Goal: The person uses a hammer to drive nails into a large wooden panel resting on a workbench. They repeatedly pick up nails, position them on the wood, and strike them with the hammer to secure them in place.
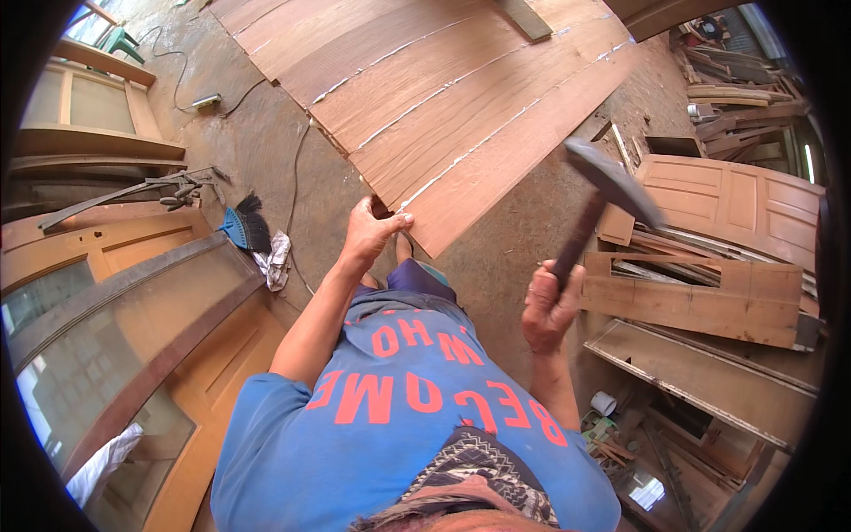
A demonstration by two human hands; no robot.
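A wide panel of wooden boards (pixel 465 133) lies before me, its planks edge to edge. White glue (pixel 459 163) has squeezed up along several of the seams. My left hand (pixel 372 229) grips the panel's near corner, thumb on top at the end of a glue line and the fingers partly hidden below. In my right hand (pixel 550 306) is a hammer (pixel 615 183), held by its dark handle with the head raised to the right of the panel. The hammer head is slightly blurred and touches nothing. A short wooden batten (pixel 525 20) rests on top of the panel farther off.
Doors with glass panes (pixel 86 319) lean at left, near bar clamps (pixel 173 189) and a blue broom (pixel 246 226). A cable (pixel 296 179) trails over the floor beside a power strip (pixel 206 101). At right are a panelled door (pixel 731 206), cut boards (pixel 691 292) and piled scrap wood (pixel 744 100).
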